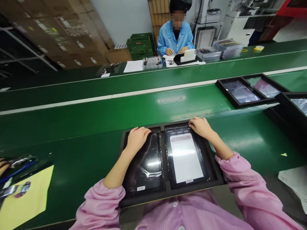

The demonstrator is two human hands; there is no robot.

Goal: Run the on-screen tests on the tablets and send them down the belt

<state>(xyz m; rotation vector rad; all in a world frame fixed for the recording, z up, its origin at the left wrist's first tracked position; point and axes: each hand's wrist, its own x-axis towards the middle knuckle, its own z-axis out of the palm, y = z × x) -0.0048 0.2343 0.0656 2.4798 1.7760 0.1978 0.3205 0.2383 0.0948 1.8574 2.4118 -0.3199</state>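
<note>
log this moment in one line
left hand: at top of dark tablet | right hand: at top corner of lit tablet | black tray: holds both, side by side | co-worker: across green table

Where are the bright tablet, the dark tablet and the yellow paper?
Bright tablet [187,157]: head view, on its white screen.
Dark tablet [148,161]: head view, on its black screen.
Yellow paper [31,200]: head view, on its bare middle.

left tablet: white label, illegible | right tablet: screen text, bottom label, illegible
</note>
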